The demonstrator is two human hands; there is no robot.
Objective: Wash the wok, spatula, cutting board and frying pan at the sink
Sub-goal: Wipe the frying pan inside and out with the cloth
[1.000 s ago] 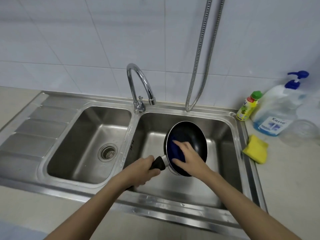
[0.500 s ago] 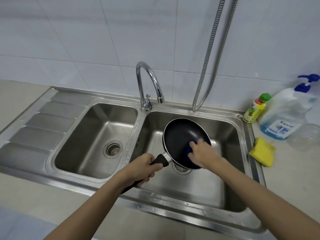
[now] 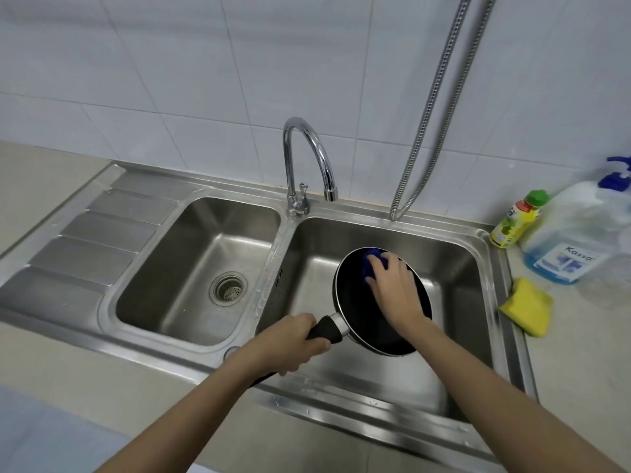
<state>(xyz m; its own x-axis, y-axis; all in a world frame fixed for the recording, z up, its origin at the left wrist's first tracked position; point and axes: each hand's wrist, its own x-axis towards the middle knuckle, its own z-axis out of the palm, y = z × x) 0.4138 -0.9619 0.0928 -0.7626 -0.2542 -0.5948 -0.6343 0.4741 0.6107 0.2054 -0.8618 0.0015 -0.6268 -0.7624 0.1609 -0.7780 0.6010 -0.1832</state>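
Observation:
A black frying pan (image 3: 355, 302) is held tilted over the right basin of the steel sink (image 3: 491, 268). My left hand (image 3: 290, 343) grips its black handle at the basin's front left. My right hand (image 3: 392, 288) presses a blue sponge (image 3: 370, 266) against the pan's inside, near its far rim; most of the sponge is hidden under my fingers. No water runs from the chrome faucet (image 3: 309, 158). The wok, spatula and cutting board are not in view.
The left basin (image 3: 191, 254) has a drain strainer, with a ribbed drainboard (image 3: 88, 240) further left. On the right counter lie a yellow sponge (image 3: 527, 307), a small yellow bottle (image 3: 517, 220) and a large pump bottle of blue liquid (image 3: 577, 240). A metal hose (image 3: 433, 107) hangs on the wall.
My right hand has slid the blue sponge from the pan's near left side, across the right, up to the far rim. My left hand keeps its grip on the handle.

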